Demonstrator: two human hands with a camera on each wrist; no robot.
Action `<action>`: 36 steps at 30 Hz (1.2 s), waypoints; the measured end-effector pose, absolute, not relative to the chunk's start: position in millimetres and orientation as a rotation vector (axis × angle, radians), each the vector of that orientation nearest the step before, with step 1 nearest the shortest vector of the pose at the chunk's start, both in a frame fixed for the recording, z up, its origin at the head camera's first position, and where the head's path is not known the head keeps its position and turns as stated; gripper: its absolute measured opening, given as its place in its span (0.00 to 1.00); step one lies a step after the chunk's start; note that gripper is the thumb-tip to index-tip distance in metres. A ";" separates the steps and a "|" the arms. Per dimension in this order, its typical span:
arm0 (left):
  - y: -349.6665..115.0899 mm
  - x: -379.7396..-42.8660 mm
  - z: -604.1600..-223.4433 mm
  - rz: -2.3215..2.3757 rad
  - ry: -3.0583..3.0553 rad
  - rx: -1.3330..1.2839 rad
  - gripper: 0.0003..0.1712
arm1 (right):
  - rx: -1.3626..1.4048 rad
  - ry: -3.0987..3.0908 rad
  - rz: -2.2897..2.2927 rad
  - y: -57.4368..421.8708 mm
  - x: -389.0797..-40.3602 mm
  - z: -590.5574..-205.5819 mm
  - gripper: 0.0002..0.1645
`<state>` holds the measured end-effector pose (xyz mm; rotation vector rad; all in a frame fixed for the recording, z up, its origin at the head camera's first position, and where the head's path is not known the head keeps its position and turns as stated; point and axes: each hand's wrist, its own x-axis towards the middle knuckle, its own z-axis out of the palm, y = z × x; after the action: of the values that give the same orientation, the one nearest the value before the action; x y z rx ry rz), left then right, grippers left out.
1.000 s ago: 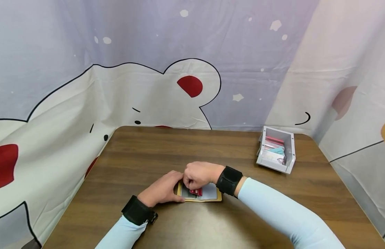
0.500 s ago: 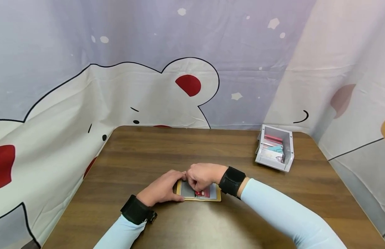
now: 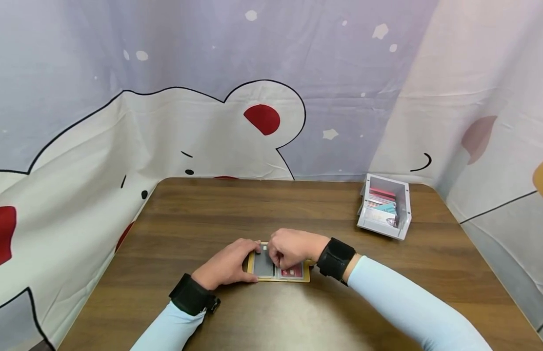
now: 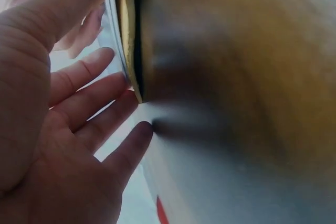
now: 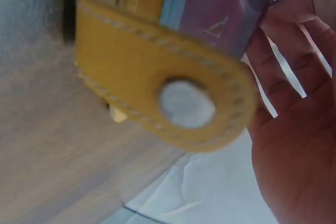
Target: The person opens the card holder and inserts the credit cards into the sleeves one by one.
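A yellow card holder (image 3: 307, 274) with clear sleeves lies spread on the wooden table. My left hand (image 3: 227, 263) grips its left end, thumb at the near edge and fingers at the far edge; in the left wrist view the holder's yellow edge (image 4: 127, 40) runs past the fingers. Over the right-hand sleeve, my right hand (image 3: 295, 248) is curled with its fingertips at a red card (image 3: 293, 273), partly hidden below the knuckles. The right wrist view shows the card's reddish face (image 5: 223, 9) beside the fingers and a yellow strap (image 5: 131, 59) with a metal snap (image 5: 187, 104).
At the back right of the table (image 3: 227, 204) stands a grey bin (image 3: 381, 226) holding several cards (image 3: 382, 197), some red and one light blue. A printed curtain (image 3: 192, 126) hangs behind the table.
The red card has shifted rightward and now lies flat over the right-hand sleeve. My right hand moved slightly right with it. The left hand stays at the holder's left end.
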<state>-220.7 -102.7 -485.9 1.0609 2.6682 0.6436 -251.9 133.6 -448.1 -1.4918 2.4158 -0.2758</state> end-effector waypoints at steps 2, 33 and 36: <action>-101.4 -221.9 -483.6 0.612 2.665 1.069 0.37 | -1.452 2.447 -0.321 139.3 -252.4 -446.7 0.10; -13.0 -207.5 -481.1 0.345 2.773 1.295 0.33 | -0.243 3.003 -0.137 392.5 -289.1 -430.8 0.24; -10.1 -207.9 -482.5 0.352 2.777 1.304 0.35 | -0.248 2.996 -0.154 399.4 -290.2 -434.7 0.19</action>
<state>-207.9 -10.1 -482.5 1.3036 2.7774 0.3523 -290.2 399.4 -434.7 -0.2479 2.9963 -0.1535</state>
